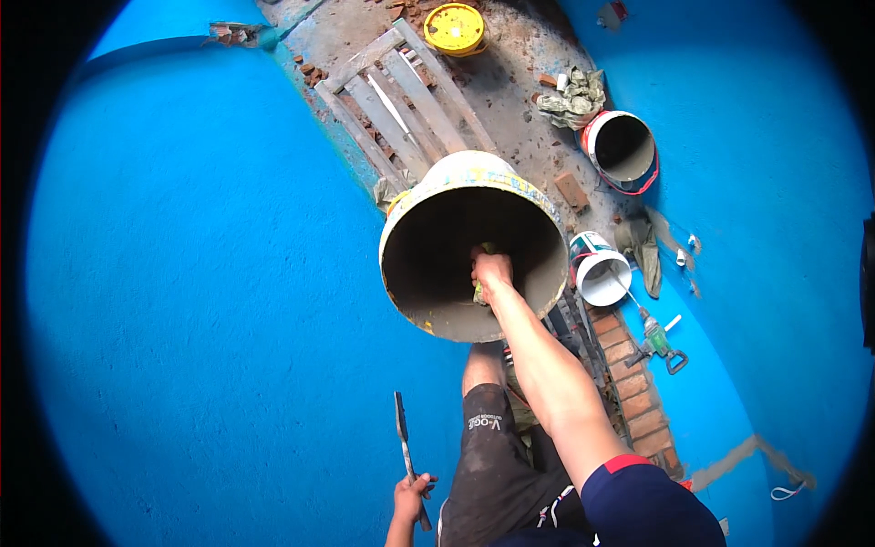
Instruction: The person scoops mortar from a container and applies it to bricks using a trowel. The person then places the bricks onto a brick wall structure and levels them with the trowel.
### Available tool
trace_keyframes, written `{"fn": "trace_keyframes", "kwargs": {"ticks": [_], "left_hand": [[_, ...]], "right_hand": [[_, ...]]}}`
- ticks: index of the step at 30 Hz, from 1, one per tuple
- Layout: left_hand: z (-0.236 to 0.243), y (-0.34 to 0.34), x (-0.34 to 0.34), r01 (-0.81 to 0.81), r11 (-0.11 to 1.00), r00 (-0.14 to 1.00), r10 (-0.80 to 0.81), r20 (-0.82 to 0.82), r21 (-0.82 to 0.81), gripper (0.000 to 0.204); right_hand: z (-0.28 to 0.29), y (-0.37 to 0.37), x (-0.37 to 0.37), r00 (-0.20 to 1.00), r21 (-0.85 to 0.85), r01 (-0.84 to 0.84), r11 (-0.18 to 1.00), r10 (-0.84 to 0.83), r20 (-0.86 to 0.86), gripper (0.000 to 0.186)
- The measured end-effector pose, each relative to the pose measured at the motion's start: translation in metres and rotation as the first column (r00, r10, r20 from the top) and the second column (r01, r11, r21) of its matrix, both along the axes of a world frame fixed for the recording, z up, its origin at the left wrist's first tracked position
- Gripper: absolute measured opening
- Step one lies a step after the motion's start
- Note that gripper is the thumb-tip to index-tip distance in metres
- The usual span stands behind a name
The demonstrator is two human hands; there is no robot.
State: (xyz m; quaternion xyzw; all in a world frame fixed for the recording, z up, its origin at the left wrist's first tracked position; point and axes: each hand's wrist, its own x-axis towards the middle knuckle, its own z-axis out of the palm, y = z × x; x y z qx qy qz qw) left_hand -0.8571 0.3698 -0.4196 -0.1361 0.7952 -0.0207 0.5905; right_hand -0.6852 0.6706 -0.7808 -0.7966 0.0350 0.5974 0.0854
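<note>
A large white bucket [474,170], smeared with yellow and grey, is in front of me with its wide mouth toward me. Its inside is dark, with grey residue along the lower wall. My right hand [493,272] reaches into the mouth, fingers closed round a yellow-green thing [479,294] like a handle; whatever lies beyond it is lost in shadow. Low on the left, my left hand [412,498] grips a long, thin, dark metal tool [402,428], seen edge-on and pointing up. That tool is apart from the bucket.
Beyond the bucket lies a wooden slatted frame [415,96] among rubble, near a yellow bucket [455,29]. To the right are a red-rimmed bucket [654,173], a smaller white bucket [603,280], a green power mixer [655,339] and loose brick [571,192]. Blue walls [210,273] flank both sides.
</note>
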Motion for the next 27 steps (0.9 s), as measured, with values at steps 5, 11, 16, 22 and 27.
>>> {"fn": "trace_keyframes", "kwargs": {"ticks": [5,11,16,22,27], "left_hand": [[-0.003,-0.007,-0.002,-0.099,0.995,0.995,0.098,-0.02,-0.026,0.021],[-0.006,-0.007,-0.004,-0.13,0.991,0.991,0.128,-0.036,-0.045,0.021],[-0.005,0.004,-0.009,-0.015,1.0,1.0,0.015,-0.018,0.014,0.022],[-0.003,0.019,-0.013,0.078,0.993,0.997,-0.077,-0.013,0.085,0.022],[0.008,0.038,0.01,0.359,0.923,0.931,-0.344,-0.12,0.138,0.021]], "right_hand": [[-0.006,-0.005,-0.001,0.946,0.119,-0.324,0.939,0.316,0.077,0.04],[0.062,0.004,-0.003,0.858,0.291,-0.511,0.809,0.462,0.223,0.033],[0.113,-0.019,0.003,0.866,0.415,-0.498,0.762,0.461,0.193,0.03],[0.176,-0.04,0.035,0.899,0.668,-0.381,0.639,0.424,0.108,0.026],[0.261,-0.078,0.106,0.909,0.684,-0.32,0.656,0.416,0.027,0.025]]}}
